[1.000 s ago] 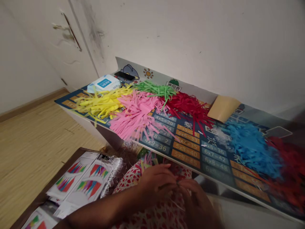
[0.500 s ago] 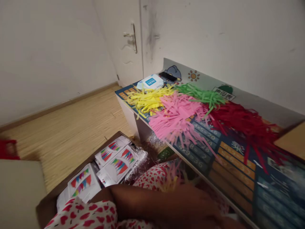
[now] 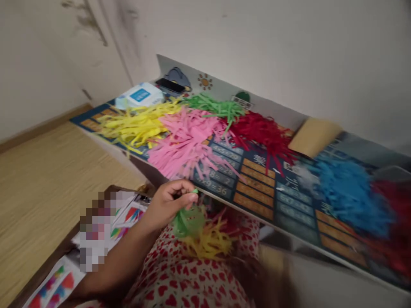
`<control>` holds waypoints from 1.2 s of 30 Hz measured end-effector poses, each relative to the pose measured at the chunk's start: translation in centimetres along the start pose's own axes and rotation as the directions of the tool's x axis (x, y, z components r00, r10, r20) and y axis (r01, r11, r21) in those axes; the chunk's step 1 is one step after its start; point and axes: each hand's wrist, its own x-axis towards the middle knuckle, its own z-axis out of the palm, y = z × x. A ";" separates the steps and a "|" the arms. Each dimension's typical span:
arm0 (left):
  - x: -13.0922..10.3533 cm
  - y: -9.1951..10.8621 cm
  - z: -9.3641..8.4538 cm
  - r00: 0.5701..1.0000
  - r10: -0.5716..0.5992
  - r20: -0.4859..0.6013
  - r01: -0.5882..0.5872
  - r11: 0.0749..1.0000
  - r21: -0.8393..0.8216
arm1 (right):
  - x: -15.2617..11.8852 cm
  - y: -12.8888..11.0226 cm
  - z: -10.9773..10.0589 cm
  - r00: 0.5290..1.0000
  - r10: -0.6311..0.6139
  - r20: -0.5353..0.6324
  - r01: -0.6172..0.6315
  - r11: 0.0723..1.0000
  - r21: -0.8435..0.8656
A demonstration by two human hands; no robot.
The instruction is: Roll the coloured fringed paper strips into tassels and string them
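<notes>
My left hand (image 3: 173, 201) pinches the top of a green paper tassel (image 3: 189, 220) between thumb and fingers, just off the table's near edge. Its strips hang over my lap. Beside it a yellow tassel (image 3: 208, 239) lies on or hangs above my heart-patterned clothing, with some reddish strips behind. Low on the right, a dark smear seems to be my right hand or forearm (image 3: 263, 276); its fingers cannot be made out. On the table in front are yellow strips (image 3: 138, 126), a pink tassel (image 3: 189, 139), green strips (image 3: 215, 106) and a red tassel (image 3: 260, 130).
Farther right on the table (image 3: 253, 199) lie a blue tassel (image 3: 353, 192), more red strips (image 3: 394, 222) and a tan piece (image 3: 314, 137). At the back left are a wipes pack (image 3: 140, 95) and a phone (image 3: 170, 85). A box (image 3: 41, 256) with printed packets stands left.
The view has swung right, bringing the blue tassel into sight. My left hand, earlier blurred low in front, is now raised by the table edge with a green tassel in its fingers.
</notes>
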 end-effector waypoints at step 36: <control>1.9 -10.2 13.4 0.632 -0.288 0.719 -0.351 0.721 0.597 | -8.6 3.2 -25.3 0.493 0.585 -0.645 0.726 0.132 0.674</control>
